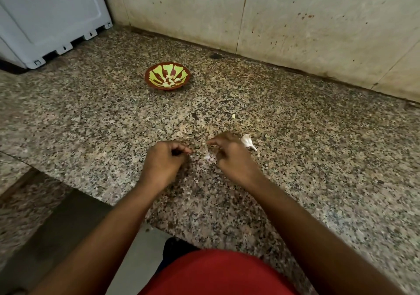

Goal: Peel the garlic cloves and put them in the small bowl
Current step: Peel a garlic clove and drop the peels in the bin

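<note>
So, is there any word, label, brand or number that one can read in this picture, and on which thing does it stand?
None: no readable text shows.
Grey plastic crate: only small black arrow marks near its bottom edge, no letters.
Small bowl: a green and brown painted pattern, no writing.
Granite counter and wall: speckles and stains only.

No readable words, brand names, labels or numbers appear anywhere in this view. The only sign-like marks are two small dark downward arrows on the bottom edge of the grey plastic appliance (52,21) at the far left, one on each of two little tabs that rest on the counter. The small bowl (167,75) in the middle distance carries a painted green-and-brown pattern, but no lettering.
</note>
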